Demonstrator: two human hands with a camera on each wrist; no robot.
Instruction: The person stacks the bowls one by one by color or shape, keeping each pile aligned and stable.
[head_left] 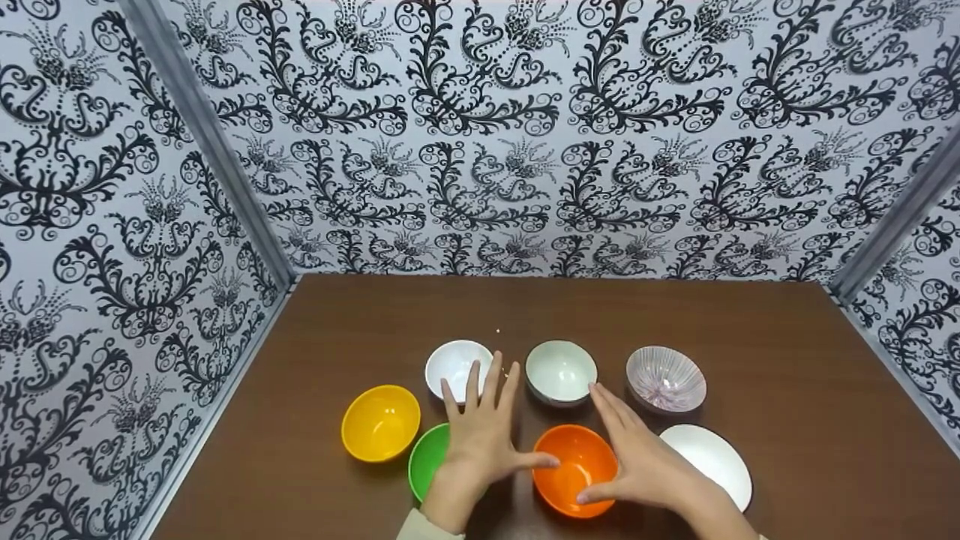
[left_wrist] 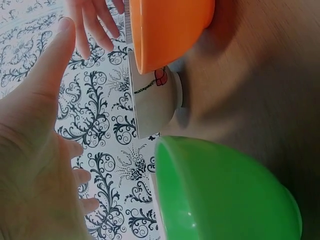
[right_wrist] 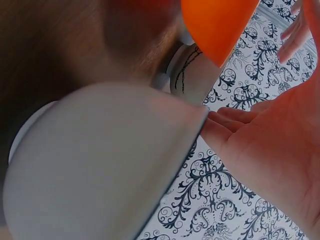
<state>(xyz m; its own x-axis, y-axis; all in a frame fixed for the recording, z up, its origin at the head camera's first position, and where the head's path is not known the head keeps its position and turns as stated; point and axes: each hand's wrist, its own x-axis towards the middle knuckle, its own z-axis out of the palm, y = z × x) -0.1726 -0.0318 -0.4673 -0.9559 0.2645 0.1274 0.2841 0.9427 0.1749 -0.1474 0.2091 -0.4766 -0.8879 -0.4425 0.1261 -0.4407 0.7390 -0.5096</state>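
Your left hand and right hand hover on either side of the orange bowl, which stands upright on the brown desk, near its front edge. Your left hand's grip is spread wide, fingers fanned and thumb out towards the orange bowl, and it has hold of nothing. Your right hand's grip is also wide, with fingers together and thumb well apart from them, likewise holding nothing. From the left wrist you see a gap between thumb and orange bowl.

Your left hand partly covers the green bowl; the yellow bowl sits beyond that, to the left. Behind stand a small white bowl, a pale green bowl and a striped bowl. Your right forearm overlaps the wide white bowl.
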